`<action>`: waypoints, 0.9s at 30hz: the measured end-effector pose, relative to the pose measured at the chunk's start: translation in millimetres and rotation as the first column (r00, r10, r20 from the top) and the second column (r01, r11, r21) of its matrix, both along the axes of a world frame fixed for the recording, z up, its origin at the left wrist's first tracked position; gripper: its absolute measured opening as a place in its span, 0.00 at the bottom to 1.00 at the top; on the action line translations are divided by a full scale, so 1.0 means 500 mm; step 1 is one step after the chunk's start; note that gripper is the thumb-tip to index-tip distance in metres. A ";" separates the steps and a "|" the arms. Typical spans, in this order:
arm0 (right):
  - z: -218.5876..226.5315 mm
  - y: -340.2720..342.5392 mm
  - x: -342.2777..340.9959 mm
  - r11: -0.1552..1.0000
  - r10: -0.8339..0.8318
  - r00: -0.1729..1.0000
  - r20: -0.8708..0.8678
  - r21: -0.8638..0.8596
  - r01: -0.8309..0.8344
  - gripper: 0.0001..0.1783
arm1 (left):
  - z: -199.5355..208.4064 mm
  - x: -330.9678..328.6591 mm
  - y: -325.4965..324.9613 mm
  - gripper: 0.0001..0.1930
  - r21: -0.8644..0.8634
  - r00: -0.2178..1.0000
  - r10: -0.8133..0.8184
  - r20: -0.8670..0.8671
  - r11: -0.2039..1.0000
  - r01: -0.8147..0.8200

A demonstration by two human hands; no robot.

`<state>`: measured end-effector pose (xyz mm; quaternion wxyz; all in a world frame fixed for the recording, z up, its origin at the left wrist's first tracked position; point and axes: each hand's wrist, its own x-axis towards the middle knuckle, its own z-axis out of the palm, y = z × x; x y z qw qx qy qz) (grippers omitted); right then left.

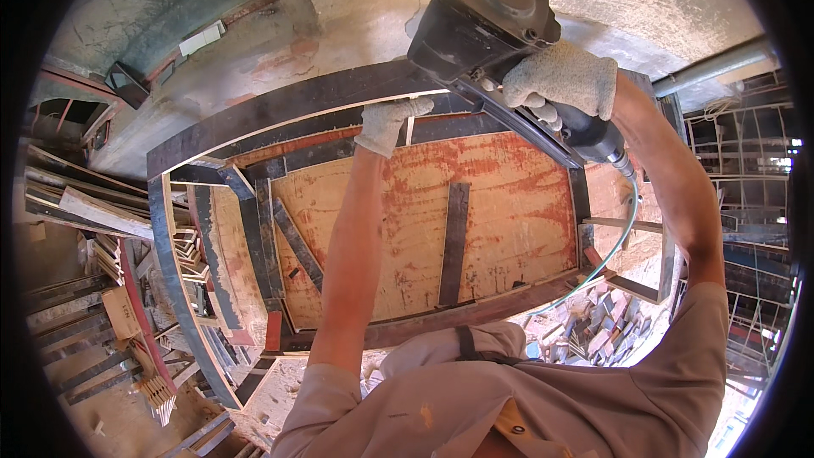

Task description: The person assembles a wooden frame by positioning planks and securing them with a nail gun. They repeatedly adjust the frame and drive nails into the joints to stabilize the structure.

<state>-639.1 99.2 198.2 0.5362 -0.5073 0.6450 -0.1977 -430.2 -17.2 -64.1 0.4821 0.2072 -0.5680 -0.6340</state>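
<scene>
My right hand, in a pale knitted glove, is wrapped around the grip of a black nail gun. A pale green air hose runs from its handle. The gun's nose is hidden, but its body overlaps the far dark board of a wooden frame. My left hand, gloved too, closes over that board's inner edge, left of the gun. Beside its fingers stands a short wooden crosspiece. Within the frame lies a wide reddish-stained plywood panel, with a dark loose strip across it.
Stacked planks and timber strips crowd the left side. Offcuts are heaped at the near right. A metal rod lattice stands along the right, below a grey pipe. A concrete surface lies beyond the frame.
</scene>
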 end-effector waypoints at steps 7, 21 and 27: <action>-0.007 0.004 -0.012 0.999 0.027 1.000 -0.014 0.020 -0.027 0.07 | 0.035 0.024 0.019 0.17 0.069 0.984 -0.008 0.180 0.998 -0.004; -0.009 0.043 -0.040 0.995 -0.101 0.994 -0.048 -0.015 0.100 0.09 | -0.277 -0.040 0.389 0.50 -0.098 0.303 0.168 0.938 0.967 -0.235; 0.000 0.037 0.024 0.994 0.084 0.988 0.127 -0.084 -0.073 0.06 | -0.344 -0.122 0.512 0.49 -0.047 -0.133 0.048 0.990 0.999 0.009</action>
